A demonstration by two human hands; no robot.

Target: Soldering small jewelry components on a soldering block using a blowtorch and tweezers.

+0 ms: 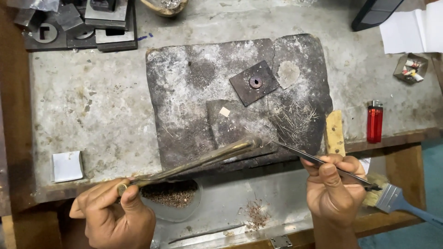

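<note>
— Hands? Left hand [113, 216], bottom left of frame, fist clenched round a brass torch pipe [194, 161]; nozzle reaches frame centre, over lower edge of the charred block [184, 92].
— Right hand?
— Right hand [334, 189], bottom right, pinching thin tweezers [304, 157], tips just beside the nozzle.
— What else on the block?
— Dark square plate w/ a small ring [255, 82], centre; pale chip [224, 111] below it.
— Nearby?
— Red lighter [374, 122] at right, brush [397, 200] lower right.

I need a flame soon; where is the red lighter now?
In the head view, the red lighter lies on the workbench's right side, beside the dark soldering slab, above the right hand.
</note>
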